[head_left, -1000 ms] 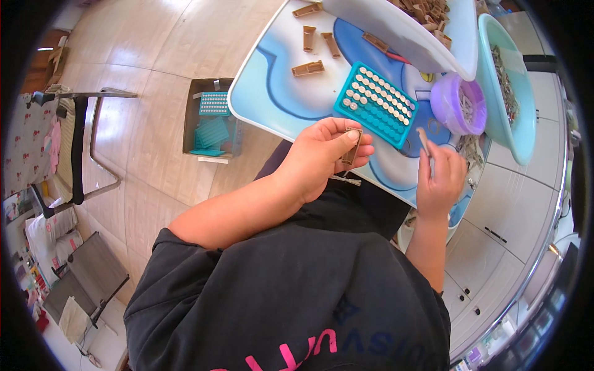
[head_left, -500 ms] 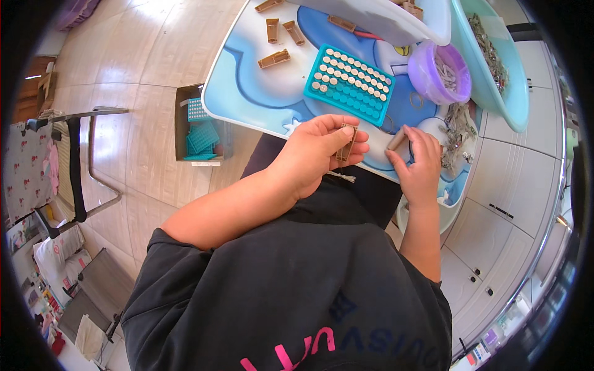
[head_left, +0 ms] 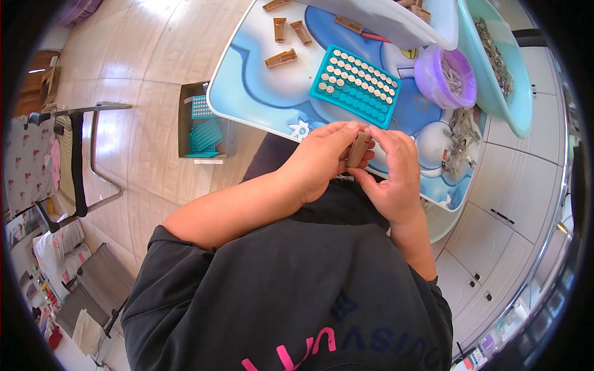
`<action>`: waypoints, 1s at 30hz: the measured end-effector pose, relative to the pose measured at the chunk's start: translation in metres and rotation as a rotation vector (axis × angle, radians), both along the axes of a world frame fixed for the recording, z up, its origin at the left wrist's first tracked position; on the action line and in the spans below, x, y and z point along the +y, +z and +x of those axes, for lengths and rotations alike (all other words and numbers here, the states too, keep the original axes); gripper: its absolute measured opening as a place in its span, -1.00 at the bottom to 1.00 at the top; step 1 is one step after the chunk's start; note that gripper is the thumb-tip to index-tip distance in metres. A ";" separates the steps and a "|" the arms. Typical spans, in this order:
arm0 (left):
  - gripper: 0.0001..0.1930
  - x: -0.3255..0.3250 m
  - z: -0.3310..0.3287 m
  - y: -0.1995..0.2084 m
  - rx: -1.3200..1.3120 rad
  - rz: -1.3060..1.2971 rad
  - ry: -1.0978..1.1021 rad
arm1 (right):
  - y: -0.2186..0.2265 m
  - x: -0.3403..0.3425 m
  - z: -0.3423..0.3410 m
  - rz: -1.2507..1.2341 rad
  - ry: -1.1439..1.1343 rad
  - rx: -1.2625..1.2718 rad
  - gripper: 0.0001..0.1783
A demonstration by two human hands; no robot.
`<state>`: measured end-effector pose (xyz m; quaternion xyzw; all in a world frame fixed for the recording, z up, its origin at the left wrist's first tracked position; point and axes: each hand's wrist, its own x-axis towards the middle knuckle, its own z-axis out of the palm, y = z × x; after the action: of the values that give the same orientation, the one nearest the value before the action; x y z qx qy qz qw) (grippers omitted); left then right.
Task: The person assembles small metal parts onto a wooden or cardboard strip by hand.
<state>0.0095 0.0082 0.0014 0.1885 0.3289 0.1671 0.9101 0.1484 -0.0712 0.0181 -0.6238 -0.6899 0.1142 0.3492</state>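
An open cardboard box stands on the floor just left of the worktop; it is brown, rectangular and holds teal grid trays, one flat at the back and others leaning in a stack. A small white label lies along its near edge. Far down at the lower right rim, small colourful packages sit, too small to tell apart. No screens or signs show.
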 end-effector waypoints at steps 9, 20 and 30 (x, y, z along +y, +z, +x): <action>-0.61 -0.004 0.001 0.001 0.035 0.255 -0.072 | -0.004 -0.002 0.000 -0.004 -0.001 -0.022 -0.24; -0.53 -0.009 -0.004 0.008 0.230 1.124 -0.172 | -0.011 -0.008 0.015 -0.108 -0.032 0.402 -0.60; -0.83 -0.007 -0.005 0.012 0.252 1.199 -0.110 | -0.015 -0.012 -0.001 0.085 -0.127 1.141 -0.70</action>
<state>0.0047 0.0008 0.0133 0.7026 0.2727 0.2523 0.6069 0.1471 -0.0829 0.0031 -0.4892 -0.3575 0.3834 0.6970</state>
